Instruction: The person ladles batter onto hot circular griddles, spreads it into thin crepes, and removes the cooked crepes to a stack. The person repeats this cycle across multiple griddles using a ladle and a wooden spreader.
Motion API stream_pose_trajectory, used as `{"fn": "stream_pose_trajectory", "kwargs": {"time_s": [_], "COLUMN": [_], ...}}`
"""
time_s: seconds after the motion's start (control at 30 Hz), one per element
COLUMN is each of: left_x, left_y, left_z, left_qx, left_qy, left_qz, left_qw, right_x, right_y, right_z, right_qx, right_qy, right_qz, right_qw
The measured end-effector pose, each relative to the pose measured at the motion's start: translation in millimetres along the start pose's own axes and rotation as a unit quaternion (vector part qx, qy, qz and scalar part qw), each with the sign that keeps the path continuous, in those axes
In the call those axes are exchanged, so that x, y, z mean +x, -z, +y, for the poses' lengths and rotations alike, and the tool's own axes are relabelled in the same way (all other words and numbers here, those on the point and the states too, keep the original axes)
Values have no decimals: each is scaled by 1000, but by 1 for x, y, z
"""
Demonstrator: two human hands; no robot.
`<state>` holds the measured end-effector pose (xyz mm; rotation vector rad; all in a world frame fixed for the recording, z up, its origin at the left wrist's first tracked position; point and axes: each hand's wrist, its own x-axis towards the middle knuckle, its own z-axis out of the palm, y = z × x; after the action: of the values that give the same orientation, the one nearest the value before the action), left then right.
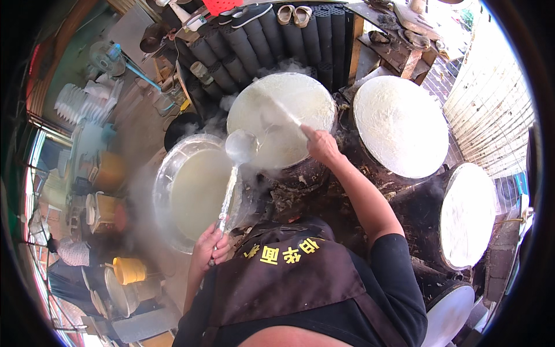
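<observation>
My left hand [211, 247] is wrapped round the long handle of a metal ladle [241, 146]. The ladle's bowl is up at the left edge of a round steaming surface [300, 92] covered in white, batter-like stuff. Below and beside the ladle stands a wide basin [163, 199] of cloudy, pale liquid. My right hand [324, 146] grips a thin, pale stick-like tool [284, 111], which reaches over the round surface. Steam and motion blur the tool's far end, so its exact kind and whether it touches the white stuff cannot be told.
More drums with white round tops [402, 124] curve along my right side. Black cylinders [240, 46] are stacked behind, shoes [293, 15] lying on top. A fan [108, 58] and a yellow bucket [128, 270] are at left, near what looks like a person [69, 283].
</observation>
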<state>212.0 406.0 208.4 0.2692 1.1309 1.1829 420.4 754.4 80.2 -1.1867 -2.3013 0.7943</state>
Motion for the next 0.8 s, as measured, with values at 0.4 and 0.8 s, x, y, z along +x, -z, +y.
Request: {"fn": "stream_pose_trajectory", "kwargs": {"time_s": [0.4,0.8], "left_x": [10,114], "left_y": [-5,27], "left_z": [3,54], "left_qx": [-20,152], "left_qy": [-11,-53], "left_qz": [-23,47], "left_qw": [999,986], "right_x": [-81,-162], "right_y": [42,-68], "right_z": [37,-38], "right_qx": [-34,173], "right_qy": [102,-56], "right_qz": [-48,104], "right_qw": [993,978]}}
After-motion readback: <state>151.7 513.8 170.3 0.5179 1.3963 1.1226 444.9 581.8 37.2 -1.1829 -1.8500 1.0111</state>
